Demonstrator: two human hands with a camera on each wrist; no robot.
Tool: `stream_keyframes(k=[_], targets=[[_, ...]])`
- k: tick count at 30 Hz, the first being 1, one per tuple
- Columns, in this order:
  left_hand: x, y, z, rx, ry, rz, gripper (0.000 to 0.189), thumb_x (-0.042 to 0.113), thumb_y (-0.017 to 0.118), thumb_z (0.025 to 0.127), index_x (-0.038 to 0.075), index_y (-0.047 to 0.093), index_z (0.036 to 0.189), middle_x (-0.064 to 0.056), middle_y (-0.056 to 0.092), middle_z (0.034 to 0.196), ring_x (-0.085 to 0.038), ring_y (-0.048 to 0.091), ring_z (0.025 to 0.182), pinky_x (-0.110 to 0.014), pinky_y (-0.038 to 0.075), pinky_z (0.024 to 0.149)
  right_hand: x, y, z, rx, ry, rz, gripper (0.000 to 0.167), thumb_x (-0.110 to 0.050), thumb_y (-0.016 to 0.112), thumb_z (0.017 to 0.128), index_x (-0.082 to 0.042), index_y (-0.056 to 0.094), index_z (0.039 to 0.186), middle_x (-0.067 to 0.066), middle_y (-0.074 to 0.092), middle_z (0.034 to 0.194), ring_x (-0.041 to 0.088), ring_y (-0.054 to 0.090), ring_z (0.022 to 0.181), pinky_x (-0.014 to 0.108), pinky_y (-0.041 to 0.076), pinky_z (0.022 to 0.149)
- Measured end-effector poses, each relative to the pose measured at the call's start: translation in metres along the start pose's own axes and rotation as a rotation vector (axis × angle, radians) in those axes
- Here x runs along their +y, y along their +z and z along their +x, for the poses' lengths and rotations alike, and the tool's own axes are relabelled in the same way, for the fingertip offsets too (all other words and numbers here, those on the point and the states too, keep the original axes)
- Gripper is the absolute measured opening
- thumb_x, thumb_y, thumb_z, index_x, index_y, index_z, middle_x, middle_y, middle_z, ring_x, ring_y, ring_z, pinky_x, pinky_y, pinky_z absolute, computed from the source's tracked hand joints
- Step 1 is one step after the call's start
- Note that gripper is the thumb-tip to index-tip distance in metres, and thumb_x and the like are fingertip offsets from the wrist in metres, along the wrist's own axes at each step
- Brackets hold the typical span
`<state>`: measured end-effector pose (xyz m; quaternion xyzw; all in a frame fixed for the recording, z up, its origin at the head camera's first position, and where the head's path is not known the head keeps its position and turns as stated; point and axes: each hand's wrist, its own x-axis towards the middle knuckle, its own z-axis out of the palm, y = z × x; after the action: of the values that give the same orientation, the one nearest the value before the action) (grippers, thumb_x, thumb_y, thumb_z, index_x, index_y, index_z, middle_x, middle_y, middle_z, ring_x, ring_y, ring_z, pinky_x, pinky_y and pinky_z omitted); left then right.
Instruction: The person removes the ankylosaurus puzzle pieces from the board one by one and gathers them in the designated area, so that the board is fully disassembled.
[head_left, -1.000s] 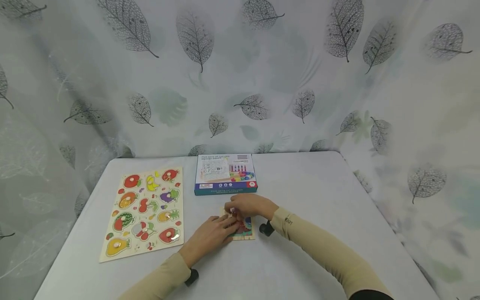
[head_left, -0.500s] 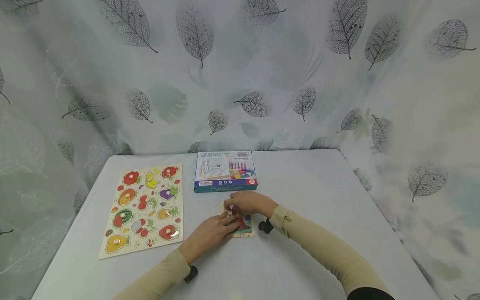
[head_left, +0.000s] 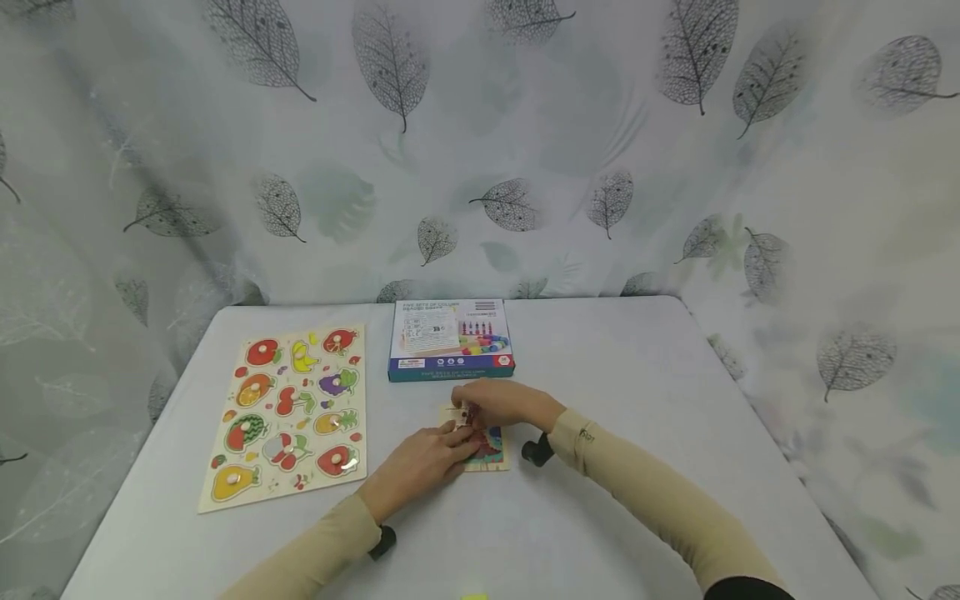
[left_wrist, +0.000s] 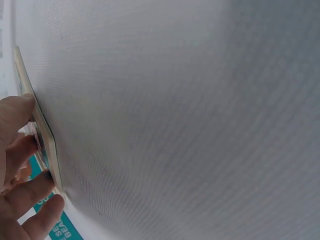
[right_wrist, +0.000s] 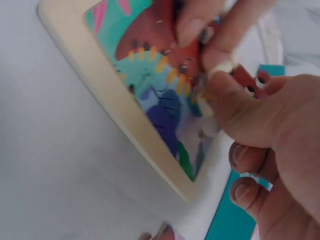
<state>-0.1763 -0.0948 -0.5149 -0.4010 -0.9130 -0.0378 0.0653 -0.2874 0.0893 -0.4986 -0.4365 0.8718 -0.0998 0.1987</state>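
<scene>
A small wooden jigsaw board (head_left: 487,467) lies flat near the middle of the table. Its tray shows a red dinosaur picture inside a pale wooden frame (right_wrist: 125,117). My left hand (head_left: 422,463) rests on the board's left side, fingers extended over the picture. In the left wrist view its thumb (left_wrist: 17,110) lies at the board's near edge. Over the upper part of the board, my right hand (head_left: 504,402) pinches a red puzzle piece with cartoon eyes (right_wrist: 259,84) between thumb and index finger. The fingers hide much of that piece and the picture beneath.
A larger wooden fruit puzzle board (head_left: 307,446) lies on the left of the white table (head_left: 637,375). A boxed bead set (head_left: 457,373) sits just behind the hands. Something yellow (head_left: 474,597) peeks in at the bottom edge. A leaf-print curtain (head_left: 562,125) hangs behind.
The right hand has shifted slightly right and away from the body with the puzzle piece. The left hand stays on the board. The view has tilted slightly down, revealing the yellow thing.
</scene>
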Motion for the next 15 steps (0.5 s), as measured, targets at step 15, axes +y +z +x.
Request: stream_keyframes(k=[15], targets=[[-0.002,-0.001,-0.001,-0.061,-0.045,-0.041,0.045,0.032,0.066,0.096,0.022,0.061,0.14,-0.001,0.063,0.142,-0.027,0.062,0.129,-0.052,0.051,0.104,0.046,-0.032,-0.076,0.188,0.029,0.166,0.028,-0.016,0.061,0.1,-0.006,0.068,0.126,0.003,0.071,0.108,0.01,0.061,0.089,0.025,0.052,0.081]])
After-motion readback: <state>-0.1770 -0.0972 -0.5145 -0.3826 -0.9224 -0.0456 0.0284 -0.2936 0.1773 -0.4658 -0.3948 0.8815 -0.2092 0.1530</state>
